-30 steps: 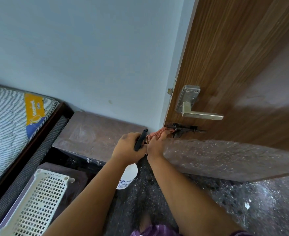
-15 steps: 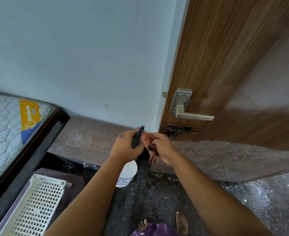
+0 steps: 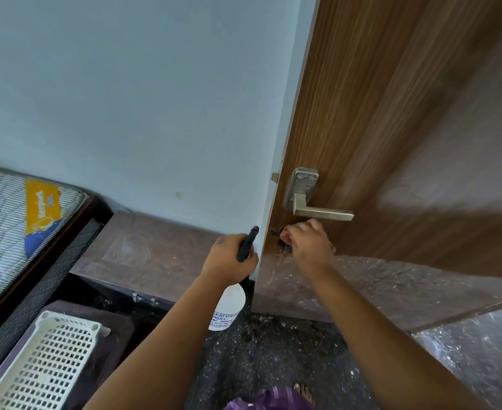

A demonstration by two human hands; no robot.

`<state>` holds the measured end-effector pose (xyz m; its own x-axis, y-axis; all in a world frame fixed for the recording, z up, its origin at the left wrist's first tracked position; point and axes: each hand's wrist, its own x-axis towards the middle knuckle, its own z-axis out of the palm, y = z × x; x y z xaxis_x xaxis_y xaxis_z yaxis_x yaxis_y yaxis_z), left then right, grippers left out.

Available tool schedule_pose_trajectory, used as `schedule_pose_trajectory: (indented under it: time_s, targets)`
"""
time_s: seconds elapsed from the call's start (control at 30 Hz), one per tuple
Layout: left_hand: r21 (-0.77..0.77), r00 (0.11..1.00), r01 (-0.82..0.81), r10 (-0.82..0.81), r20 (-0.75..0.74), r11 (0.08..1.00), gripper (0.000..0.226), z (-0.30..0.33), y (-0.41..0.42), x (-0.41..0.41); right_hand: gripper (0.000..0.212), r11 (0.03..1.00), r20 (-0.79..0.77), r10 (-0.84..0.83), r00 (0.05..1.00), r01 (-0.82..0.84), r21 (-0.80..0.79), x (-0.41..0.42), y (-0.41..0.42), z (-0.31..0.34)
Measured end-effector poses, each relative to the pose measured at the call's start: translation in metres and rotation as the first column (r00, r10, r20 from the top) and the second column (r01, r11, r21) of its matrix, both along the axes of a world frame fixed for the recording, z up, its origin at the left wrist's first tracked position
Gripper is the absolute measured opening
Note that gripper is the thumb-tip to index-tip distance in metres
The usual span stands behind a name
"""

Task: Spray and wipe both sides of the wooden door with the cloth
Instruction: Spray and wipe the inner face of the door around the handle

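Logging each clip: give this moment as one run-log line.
left hand: grips spray bottle | right hand: presses cloth on door below handle | phase: wiping

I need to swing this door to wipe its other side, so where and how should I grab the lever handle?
Grip the lever handle on its flat horizontal bar, near the free right end. Come from above, fingers curling under: the bar stands off the wooden door, and the right hand, holding the cloth, is just below it.
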<state>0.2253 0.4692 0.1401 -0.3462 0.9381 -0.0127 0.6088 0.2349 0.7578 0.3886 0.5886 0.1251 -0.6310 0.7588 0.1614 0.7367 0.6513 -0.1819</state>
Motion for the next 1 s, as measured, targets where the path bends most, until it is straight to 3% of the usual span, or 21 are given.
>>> schedule_pose_trajectory:
  time_s: [0.1, 0.2, 0.37, 0.47, 0.57, 0.7, 0.87, 1.0]
  targets:
    - [-0.009, 1.000, -0.018, 0.018, -0.010, 1.000, 0.016, -0.001, -0.002, 0.000, 0.022, 0.993, 0.060, -0.008, 0.998, 0.000, 0.120, -0.012, -0.002, -0.011]
    - [-0.008, 1.000, -0.027, 0.027, -0.013, 1.000, 0.022, -0.001, -0.005, -0.001, 0.015, 0.991, 0.062, -0.057, 0.996, 0.049, 0.123, -0.020, -0.002, -0.012]
    - [-0.007, 0.999, -0.043, 0.043, -0.014, 0.999, 0.022, -0.002, -0.008, -0.003, 0.050, 0.996, 0.107, -0.089, 0.990, 0.088, 0.014, -0.012, -0.003, -0.020]
    - [-0.011, 0.999, -0.039, 0.039, -0.023, 0.999, 0.018, 0.001, -0.010, -0.004, 0.030, 0.995, 0.048, -0.074, 0.996, 0.070, 0.074, 0.001, 0.004, -0.014]
    - [-0.013, 0.998, -0.045, 0.044, -0.040, 0.999, 0.021, 0.002, -0.011, -0.004, 0.035, 0.980, 0.019, 0.018, 1.000, -0.021, 0.196, -0.002, 0.002, -0.002]
    - [-0.009, 0.998, -0.051, 0.051, -0.040, 0.999, 0.027, 0.004, -0.009, -0.002, 0.030, 0.959, 0.239, 0.150, 0.960, -0.199, 0.200, -0.023, -0.002, 0.005]
    - [0.007, 0.999, -0.048, 0.048, -0.024, 0.999, 0.022, 0.007, -0.009, -0.003, 0.028, 0.964, 0.398, 0.111, 0.910, -0.196, 0.179, -0.032, -0.001, 0.003]
    - [0.016, 0.998, -0.061, 0.061, -0.020, 0.998, 0.029, 0.007, -0.013, -0.005, 0.018, 0.978, 0.329, 0.065, 0.942, -0.126, 0.167, -0.015, 0.002, 0.009]
